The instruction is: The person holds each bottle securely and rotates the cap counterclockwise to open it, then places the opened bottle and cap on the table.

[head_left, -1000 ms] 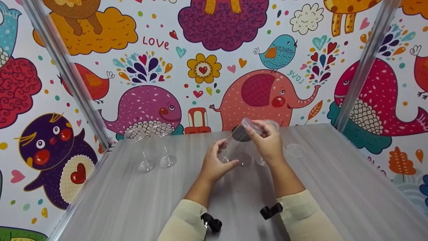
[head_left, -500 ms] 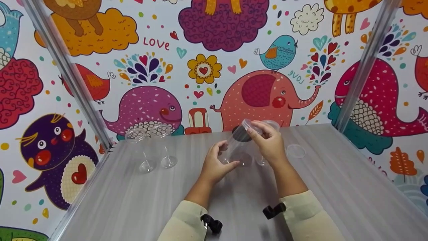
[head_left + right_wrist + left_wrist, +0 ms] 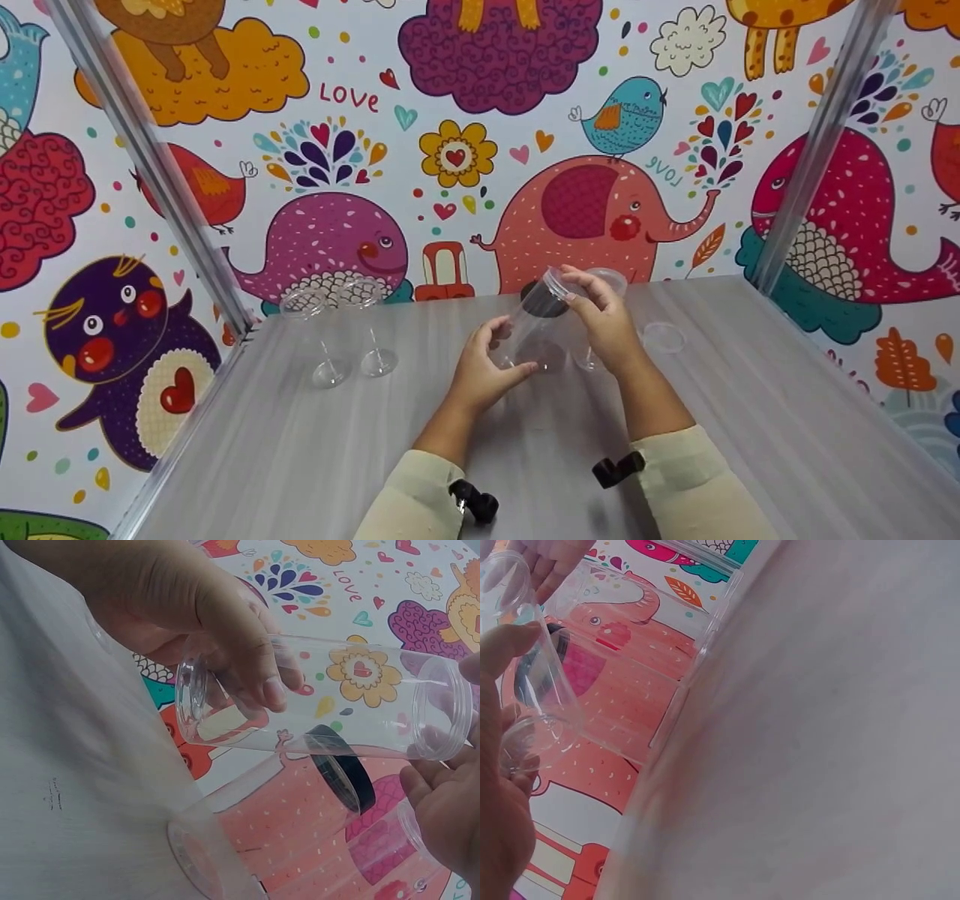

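My left hand (image 3: 484,367) grips a clear plastic jar (image 3: 527,328) around its lower end. The jar is tilted, mouth up and to the right, with thread ridges at its neck. Curled around the mouth is my right hand (image 3: 604,319), thumb on one side and fingers on the other; whether a clear lid sits there I cannot tell. In the right wrist view the left hand (image 3: 232,630) holds the base end, and the right hand's fingers (image 3: 442,802) touch the neck. Behind stands a clear jar with a black lid (image 3: 345,772).
Two clear jars (image 3: 328,371) (image 3: 378,363) stand at the back left. Another clear jar (image 3: 613,280) is partly hidden behind the right hand. A clear ring-like lid (image 3: 664,338) lies right of it on the grey table (image 3: 337,465). A patterned wall closes the back.
My right hand has shifted slightly at the jar's mouth, its fingers turned, so more of the threaded neck shows. The left hand and the jar have hardly moved.
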Available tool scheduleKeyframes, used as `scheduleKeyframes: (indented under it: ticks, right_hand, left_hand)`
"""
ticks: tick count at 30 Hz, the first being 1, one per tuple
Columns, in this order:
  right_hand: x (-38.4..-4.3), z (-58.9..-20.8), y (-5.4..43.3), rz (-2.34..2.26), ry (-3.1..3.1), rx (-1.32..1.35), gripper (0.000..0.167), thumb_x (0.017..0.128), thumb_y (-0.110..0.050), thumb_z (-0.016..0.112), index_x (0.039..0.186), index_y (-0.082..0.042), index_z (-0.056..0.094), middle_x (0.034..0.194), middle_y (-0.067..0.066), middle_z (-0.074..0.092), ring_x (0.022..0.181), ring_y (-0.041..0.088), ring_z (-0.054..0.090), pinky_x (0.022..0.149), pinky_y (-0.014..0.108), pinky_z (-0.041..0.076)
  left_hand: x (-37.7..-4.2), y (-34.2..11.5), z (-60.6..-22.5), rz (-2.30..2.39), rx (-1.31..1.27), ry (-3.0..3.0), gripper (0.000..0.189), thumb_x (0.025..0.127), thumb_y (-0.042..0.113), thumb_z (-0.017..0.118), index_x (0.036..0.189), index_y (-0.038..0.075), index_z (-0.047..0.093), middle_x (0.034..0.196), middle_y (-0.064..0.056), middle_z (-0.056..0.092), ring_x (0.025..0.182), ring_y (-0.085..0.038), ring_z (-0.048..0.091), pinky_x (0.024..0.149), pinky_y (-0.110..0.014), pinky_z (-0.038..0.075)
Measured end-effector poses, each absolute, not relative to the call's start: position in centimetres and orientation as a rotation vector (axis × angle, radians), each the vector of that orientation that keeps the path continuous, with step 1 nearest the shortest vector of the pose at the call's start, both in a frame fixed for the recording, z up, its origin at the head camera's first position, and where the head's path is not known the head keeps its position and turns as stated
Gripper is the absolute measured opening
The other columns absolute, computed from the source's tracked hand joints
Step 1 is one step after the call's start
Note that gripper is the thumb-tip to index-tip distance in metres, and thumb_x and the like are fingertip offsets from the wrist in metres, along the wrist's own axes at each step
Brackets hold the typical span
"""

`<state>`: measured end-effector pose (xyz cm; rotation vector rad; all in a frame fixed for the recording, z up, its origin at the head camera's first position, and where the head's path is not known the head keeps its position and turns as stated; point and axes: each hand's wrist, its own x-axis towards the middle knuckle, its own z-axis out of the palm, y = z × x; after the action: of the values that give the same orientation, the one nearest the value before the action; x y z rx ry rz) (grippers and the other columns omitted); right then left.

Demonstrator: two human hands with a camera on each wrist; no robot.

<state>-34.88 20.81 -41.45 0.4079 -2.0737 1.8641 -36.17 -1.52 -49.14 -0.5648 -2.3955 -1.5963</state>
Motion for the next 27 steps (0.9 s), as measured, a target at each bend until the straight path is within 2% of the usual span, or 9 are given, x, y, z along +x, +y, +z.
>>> scheduleKeyframes:
  ticks: [5,8,12,15,17,20,27]
  right_hand:
    - [-34.82,-41.41,20.67,1.893,-2.039,0.448,0.035,0.108,-0.011,0.055,0.141,-0.003,0.059,0.167,0.011,0.049,0.159,0.030,0.041,0.130,0.054,0.035]
    - [-34.73,-41.40,20.67,1.880,-2.030,0.445,0.042,0.107,-0.013,0.060,0.148,-0.004,0.055,0.166,0.013,0.047,0.155,0.031,0.046,0.126,0.048,0.042]
    - [-34.64,-41.22,20.67,1.736,-2.097,0.295,0.049,0.103,-0.028,0.071,0.149,-0.015,0.059,0.152,0.010,0.057,0.137,0.028,0.061,0.108,0.025,0.057]
    - [-34.66,-41.09,20.65,1.592,-2.152,0.182,0.051,0.099,-0.039,0.076,0.143,-0.017,0.064,0.137,0.012,0.064,0.119,0.027,0.066,0.091,0.014,0.057]
    - [-34.68,-41.02,20.59,1.523,-2.166,0.142,0.052,0.097,-0.042,0.078,0.140,-0.016,0.067,0.128,0.013,0.065,0.110,0.025,0.067,0.085,0.014,0.056]
    - [-34.67,-41.01,20.49,1.468,-2.143,0.136,0.049,0.094,-0.042,0.082,0.133,-0.013,0.072,0.124,0.012,0.065,0.103,0.022,0.065,0.081,0.013,0.056]
    - [-34.47,-40.93,20.32,1.362,-2.127,0.180,0.043,0.090,-0.041,0.087,0.123,-0.016,0.079,0.128,0.006,0.067,0.105,0.020,0.064,0.083,0.012,0.056]
  left_hand:
    - [-36.05,-1.42,-49.01,-1.592,-0.542,-2.404,0.091,0.077,0.051,0.094,0.152,0.023,0.051,0.144,0.001,0.063,0.136,-0.017,0.060,0.120,-0.045,0.051]
    - [-36.00,-1.39,-48.96,-1.589,-0.534,-2.402,0.091,0.077,0.050,0.094,0.152,0.023,0.051,0.146,-0.002,0.064,0.137,-0.017,0.059,0.121,-0.046,0.050]
    - [-36.03,-1.44,-48.89,-1.596,-0.527,-2.384,0.089,0.077,0.048,0.094,0.151,0.023,0.052,0.146,-0.004,0.063,0.136,-0.017,0.059,0.121,-0.046,0.050]
    - [-36.07,-1.47,-48.90,-1.601,-0.521,-2.377,0.088,0.077,0.047,0.095,0.151,0.024,0.053,0.146,-0.003,0.063,0.136,-0.017,0.059,0.122,-0.047,0.050]
    - [-36.06,-1.51,-48.92,-1.599,-0.517,-2.378,0.088,0.077,0.046,0.095,0.150,0.024,0.053,0.146,-0.003,0.063,0.137,-0.016,0.059,0.122,-0.047,0.049]
    - [-36.05,-1.55,-48.99,-1.589,-0.516,-2.382,0.088,0.077,0.047,0.095,0.151,0.025,0.052,0.147,-0.003,0.063,0.137,-0.016,0.059,0.122,-0.048,0.049]
    - [-36.03,-1.62,-49.06,-1.575,-0.524,-2.389,0.088,0.077,0.049,0.094,0.151,0.025,0.052,0.145,0.002,0.063,0.137,-0.015,0.059,0.121,-0.046,0.050]
